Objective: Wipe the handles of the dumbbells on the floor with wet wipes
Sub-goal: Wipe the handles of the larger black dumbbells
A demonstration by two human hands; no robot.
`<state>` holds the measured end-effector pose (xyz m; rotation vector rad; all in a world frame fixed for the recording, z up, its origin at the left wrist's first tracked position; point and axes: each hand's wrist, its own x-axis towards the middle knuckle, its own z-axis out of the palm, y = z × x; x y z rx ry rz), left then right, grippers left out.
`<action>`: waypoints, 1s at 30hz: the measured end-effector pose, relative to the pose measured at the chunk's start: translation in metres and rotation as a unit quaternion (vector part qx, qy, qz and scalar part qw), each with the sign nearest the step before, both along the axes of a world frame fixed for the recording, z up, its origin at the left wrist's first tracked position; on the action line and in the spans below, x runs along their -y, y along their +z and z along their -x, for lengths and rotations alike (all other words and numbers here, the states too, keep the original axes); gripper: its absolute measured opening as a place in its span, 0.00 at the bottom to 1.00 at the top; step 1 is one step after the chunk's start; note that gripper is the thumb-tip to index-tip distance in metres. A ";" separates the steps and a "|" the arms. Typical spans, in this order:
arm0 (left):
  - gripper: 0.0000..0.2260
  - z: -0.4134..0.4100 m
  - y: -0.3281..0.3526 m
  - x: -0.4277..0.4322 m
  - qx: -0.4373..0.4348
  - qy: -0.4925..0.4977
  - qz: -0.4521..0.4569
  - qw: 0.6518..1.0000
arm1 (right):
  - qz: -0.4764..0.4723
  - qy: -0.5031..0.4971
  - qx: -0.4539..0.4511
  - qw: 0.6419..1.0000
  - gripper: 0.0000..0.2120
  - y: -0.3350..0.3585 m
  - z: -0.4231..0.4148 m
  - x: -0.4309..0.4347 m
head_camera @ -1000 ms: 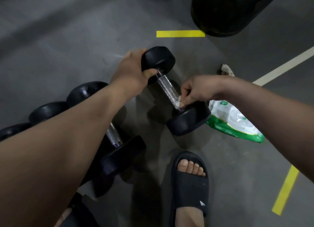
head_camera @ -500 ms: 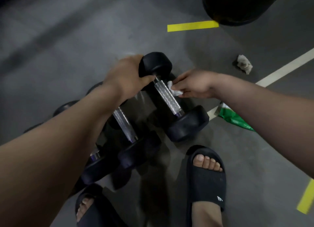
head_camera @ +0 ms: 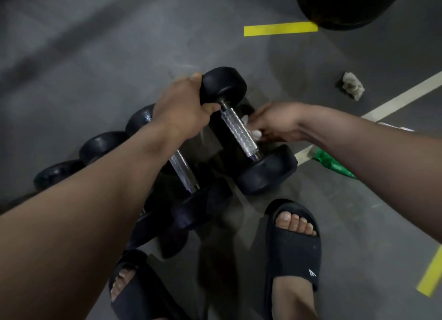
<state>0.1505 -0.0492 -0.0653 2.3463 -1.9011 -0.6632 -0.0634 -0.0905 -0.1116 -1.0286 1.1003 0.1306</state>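
**Head view: wipe meets knurled steel as one dumbbell is tipped up for cleaning**

You stand over the grey floor (head_camera: 107,56) with a black dumbbell (head_camera: 267,170) between your hands, just ahead of your right sandal (head_camera: 294,248). Your left hand (head_camera: 181,109) grips its far head (head_camera: 223,85), fingers curled over the rubber and thumb hooked on the inner face. The near head appears to rest on the floor. Your right hand (head_camera: 277,123) pinches a white wet wipe (head_camera: 257,134) against the right side of the bare metal handle (head_camera: 240,130), about midway along it.

More dumbbells (head_camera: 184,169) lie in a row to the left, partly under your forearm. A green wipe pack (head_camera: 332,163) shows beneath your right arm, and a crumpled wipe (head_camera: 352,86) lies well apart, near the white line.

Judging by its bulk, this weight is heavy and rigid, so the rubber head is likely the sound place to hold it, leaving the handle free. The knurling looks rough enough to snag the thin, limp wipe, and dampness could make the steel slick. Wrapping the wipe round the bar would probably serve better than a fingertip pinch.
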 end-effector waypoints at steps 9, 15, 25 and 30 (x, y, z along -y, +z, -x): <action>0.22 0.004 -0.006 -0.001 0.004 0.004 0.017 1.000 | 0.253 0.010 -0.053 0.966 0.04 0.029 0.012 -0.014; 0.33 0.008 0.002 0.016 -0.061 -0.014 0.003 0.998 | 0.474 0.117 -0.001 0.873 0.08 0.015 0.006 -0.007; 0.30 0.008 -0.009 0.008 -0.125 0.025 -0.002 0.992 | 0.590 0.300 -0.019 0.750 0.07 0.019 -0.015 0.001; 0.25 0.013 -0.001 -0.002 -0.113 0.051 0.027 0.992 | 0.504 0.374 0.008 0.778 0.07 0.023 0.005 -0.005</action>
